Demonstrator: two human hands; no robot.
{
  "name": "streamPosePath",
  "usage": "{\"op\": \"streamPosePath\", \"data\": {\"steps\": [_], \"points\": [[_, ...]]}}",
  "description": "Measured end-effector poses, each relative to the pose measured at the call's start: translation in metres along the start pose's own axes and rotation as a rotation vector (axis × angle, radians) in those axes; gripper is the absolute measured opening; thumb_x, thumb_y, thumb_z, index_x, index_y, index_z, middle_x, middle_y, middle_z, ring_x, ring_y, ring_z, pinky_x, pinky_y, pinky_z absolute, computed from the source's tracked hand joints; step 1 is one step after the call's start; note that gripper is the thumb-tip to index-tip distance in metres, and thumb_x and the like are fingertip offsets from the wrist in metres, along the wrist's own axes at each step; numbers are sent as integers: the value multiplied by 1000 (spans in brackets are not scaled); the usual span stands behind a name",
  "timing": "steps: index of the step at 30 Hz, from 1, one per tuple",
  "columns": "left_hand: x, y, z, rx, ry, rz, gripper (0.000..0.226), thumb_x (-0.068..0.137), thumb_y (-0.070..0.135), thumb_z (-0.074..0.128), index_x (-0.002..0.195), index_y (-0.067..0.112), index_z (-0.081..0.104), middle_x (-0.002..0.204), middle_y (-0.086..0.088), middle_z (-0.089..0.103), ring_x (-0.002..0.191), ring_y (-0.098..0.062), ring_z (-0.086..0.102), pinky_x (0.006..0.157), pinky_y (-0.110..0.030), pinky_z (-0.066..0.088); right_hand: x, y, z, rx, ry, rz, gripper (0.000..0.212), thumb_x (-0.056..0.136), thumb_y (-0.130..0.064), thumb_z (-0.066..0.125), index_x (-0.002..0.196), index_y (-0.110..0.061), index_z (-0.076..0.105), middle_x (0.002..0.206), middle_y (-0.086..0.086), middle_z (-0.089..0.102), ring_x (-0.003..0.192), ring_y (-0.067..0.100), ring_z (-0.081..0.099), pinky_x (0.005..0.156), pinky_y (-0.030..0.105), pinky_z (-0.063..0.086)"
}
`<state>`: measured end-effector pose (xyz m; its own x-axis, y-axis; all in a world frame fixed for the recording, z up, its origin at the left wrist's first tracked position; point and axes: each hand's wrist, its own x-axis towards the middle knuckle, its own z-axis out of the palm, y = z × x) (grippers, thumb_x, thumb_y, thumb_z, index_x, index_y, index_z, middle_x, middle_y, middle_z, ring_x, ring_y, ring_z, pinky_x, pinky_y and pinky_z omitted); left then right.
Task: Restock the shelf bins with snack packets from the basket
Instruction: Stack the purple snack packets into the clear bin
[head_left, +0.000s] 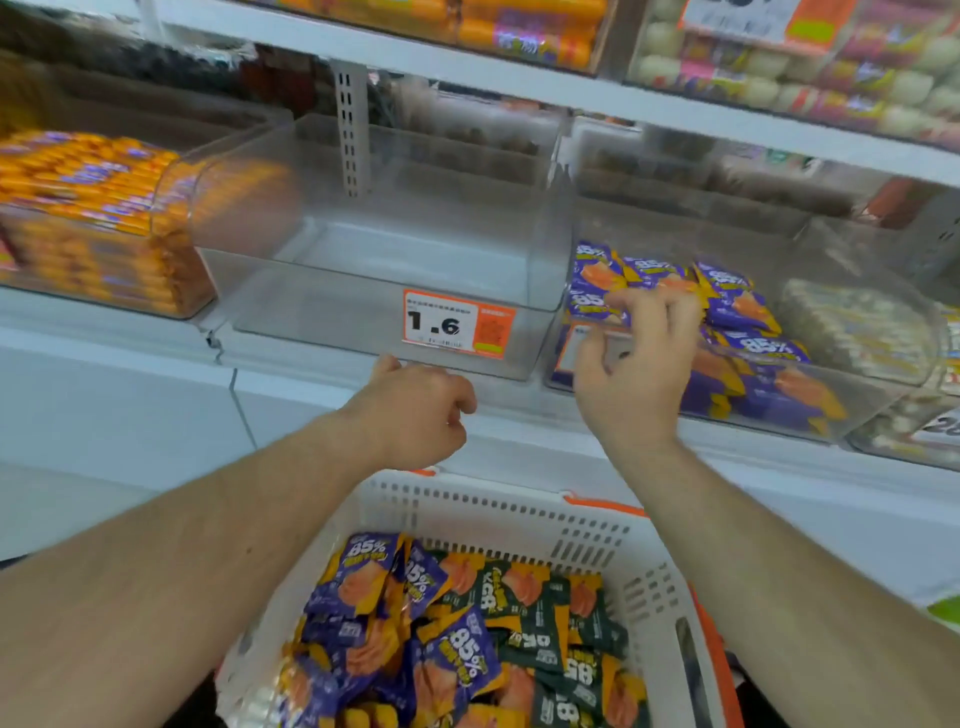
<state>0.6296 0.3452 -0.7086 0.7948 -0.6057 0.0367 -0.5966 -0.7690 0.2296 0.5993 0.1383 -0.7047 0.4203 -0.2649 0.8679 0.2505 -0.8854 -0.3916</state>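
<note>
Left hand (415, 415) curled, holding nothing, below "1.6" price tag (457, 323) | right hand (636, 358) fingers loosely spread over "85%" purple packets (737, 296) | basket (519, 514) beneath both

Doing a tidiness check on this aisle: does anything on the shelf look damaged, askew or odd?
Two things. The white shelf edge strip looks cracked or split at a joint, just left of the clear bin carrying the 1.6 price tag. That bin holds no stock, while the bins on either side hold packets.
</note>
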Motion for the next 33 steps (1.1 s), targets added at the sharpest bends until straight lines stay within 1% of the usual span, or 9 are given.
{"op": "streamPosePath", "data": {"steps": [4,9,12,15,18,20,22,26,33], "points": [[-21,-22,15,85,-466,-66,36,96,32,49,131,32,51,133,10,55,124,-16,49,104,-36,30,-132,-25,16,140,-635,535,8,85,-7,62,78,-10,60,75,3,57,72,20,53,68,33,46],[-30,-31,38,115,-630,-38,25,97,31,47,114,16,57,124,-7,59,108,-26,57,89,-37,46,-212,-47,49,128,-1213,1071,36,90,-41,66,71,-15,49,68,5,50,66,18,51,66,34,42],[-30,-41,47,113,-636,-50,14,96,34,46,94,20,45,105,-7,58,92,-25,55,87,-40,47,-223,-64,66,276,-1387,1337,51,95,-50,54,127,-11,58,128,4,58,112,25,56,92,37,44],[-31,-44,47,100,-637,-75,30,97,35,45,107,11,58,114,-2,61,101,-24,58,95,-43,48,-232,-74,81,317,-1544,1283,57,99,-52,45,145,-18,44,150,2,41,127,25,45,101,39,39],[-34,-43,45,75,-660,-91,38,98,30,46,132,17,55,132,-1,57,117,-24,55,100,-42,45,-245,-72,92,231,-1563,1229,56,97,-51,50,137,-12,53,147,11,46,125,28,50,105,44,43],[-36,-44,45,73,-666,-100,36,96,28,47,129,17,58,129,-3,59,115,-24,57,99,-43,47,-250,-69,94,121,-1518,1128,51,99,-47,48,134,-11,58,110,14,68,90,28,64,80,42,54],[-36,-46,47,87,-670,-118,34,95,27,48,124,15,60,124,-6,62,112,-25,59,97,-43,49,-250,-64,94,8,-1441,1055,39,100,-44,47,122,-19,68,76,6,68,58,21,56,57,37,47],[-34,-46,48,117,-676,-117,19,94,26,48,105,14,57,124,-9,62,107,-23,59,96,-42,49,-241,-54,90,-113,-1239,1127,15,95,-28,60,97,-26,75,100,0,72,74,17,64,57,30,52],[-19,-27,37,104,-655,-96,45,96,30,50,140,22,45,142,-3,48,125,-23,49,102,-37,43,-189,-19,43,186,-1055,1300,23,86,5,58,84,-16,66,101,10,64,77,20,57,55,28,45]]}}
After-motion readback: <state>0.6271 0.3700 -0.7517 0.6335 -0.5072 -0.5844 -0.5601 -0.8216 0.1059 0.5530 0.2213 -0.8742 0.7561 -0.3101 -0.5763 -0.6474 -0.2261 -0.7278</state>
